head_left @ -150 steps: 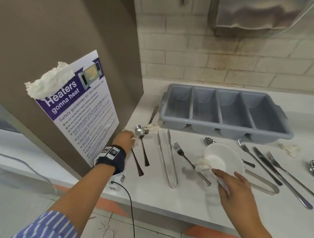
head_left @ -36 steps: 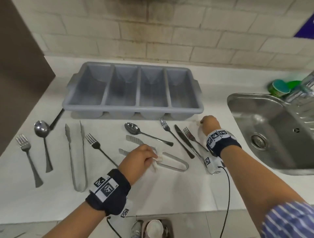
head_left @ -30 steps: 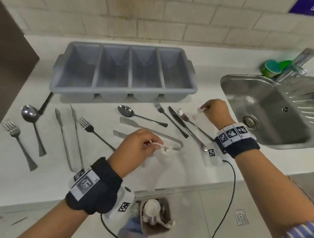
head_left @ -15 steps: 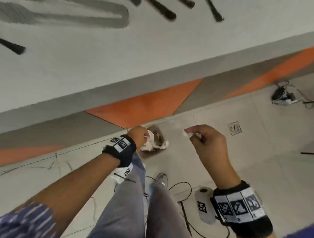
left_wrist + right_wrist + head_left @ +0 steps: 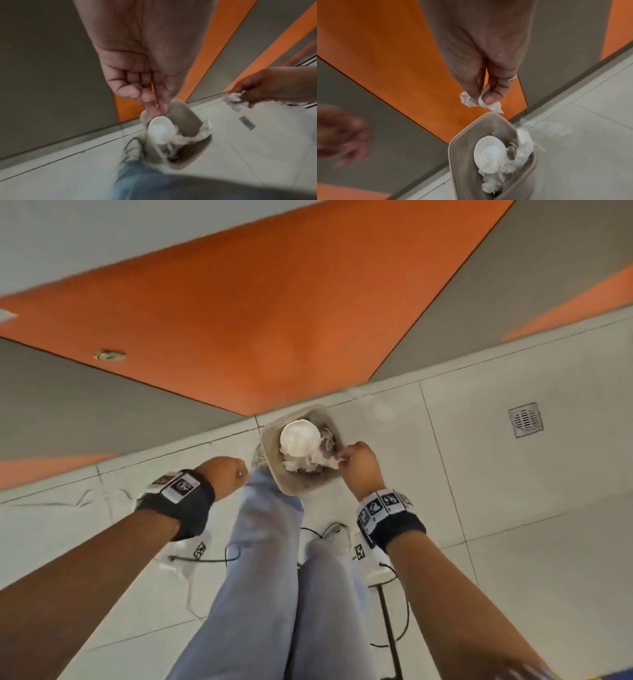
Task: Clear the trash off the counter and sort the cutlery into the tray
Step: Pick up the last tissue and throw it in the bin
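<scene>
Since half second earlier, left hand (image 5: 137,75) dropped its tissue wad, drew back beside leg, fingers loosely curled, empty. Right hand (image 5: 486,70) pinched crumpled white tissue scrap (image 5: 471,101) over beige rectangular plastic bin (image 5: 455,155) holding white paper bowl (image 5: 489,155), tissues.

Looks like a shared pantry or canteen in an office-type bldg, seen from floor level: pale tiled floor (image 5: 513,508) w/ a square metal floor drain (image 5: 525,419), cabinet fronts (image 5: 239,313) in grey & orange laminate w/ a grey kickboard, & a small beige waste bin (image 5: 462,155) holding a white disposable bowl (image 5: 489,157) & crumpled tissues (image 5: 520,152)
</scene>
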A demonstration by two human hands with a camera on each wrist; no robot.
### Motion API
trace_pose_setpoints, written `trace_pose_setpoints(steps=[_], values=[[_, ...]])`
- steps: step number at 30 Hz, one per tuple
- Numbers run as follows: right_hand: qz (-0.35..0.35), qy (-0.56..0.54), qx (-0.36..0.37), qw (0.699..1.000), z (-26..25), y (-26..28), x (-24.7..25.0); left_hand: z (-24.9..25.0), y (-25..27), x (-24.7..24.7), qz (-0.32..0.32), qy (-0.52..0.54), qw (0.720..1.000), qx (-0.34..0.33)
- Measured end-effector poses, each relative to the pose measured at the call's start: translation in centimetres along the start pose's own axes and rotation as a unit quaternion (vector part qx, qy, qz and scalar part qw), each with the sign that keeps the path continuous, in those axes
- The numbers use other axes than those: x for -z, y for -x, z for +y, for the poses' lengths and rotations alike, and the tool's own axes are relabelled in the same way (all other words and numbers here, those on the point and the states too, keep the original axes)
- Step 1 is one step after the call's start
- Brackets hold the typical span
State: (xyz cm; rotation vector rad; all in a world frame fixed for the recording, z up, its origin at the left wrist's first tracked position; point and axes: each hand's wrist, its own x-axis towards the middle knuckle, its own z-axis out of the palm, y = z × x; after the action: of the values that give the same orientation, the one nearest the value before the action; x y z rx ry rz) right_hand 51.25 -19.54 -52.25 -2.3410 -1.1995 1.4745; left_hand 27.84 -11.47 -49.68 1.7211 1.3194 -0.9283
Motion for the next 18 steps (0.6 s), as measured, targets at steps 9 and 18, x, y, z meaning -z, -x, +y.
trace_pose_setpoints(steps=[9,18], values=[[-0.157,0.147,-0.004,0.976,-3.2,-2.4,-4.3,-13.8,12.2,-6.8,-0.042,0.091,0.982,0.158],[-0.075,0.163,0.176,0.968,-15.3,19.8,7.1,-11.7,29.4,-1.9,0.081,0.220,0.960,0.154]])
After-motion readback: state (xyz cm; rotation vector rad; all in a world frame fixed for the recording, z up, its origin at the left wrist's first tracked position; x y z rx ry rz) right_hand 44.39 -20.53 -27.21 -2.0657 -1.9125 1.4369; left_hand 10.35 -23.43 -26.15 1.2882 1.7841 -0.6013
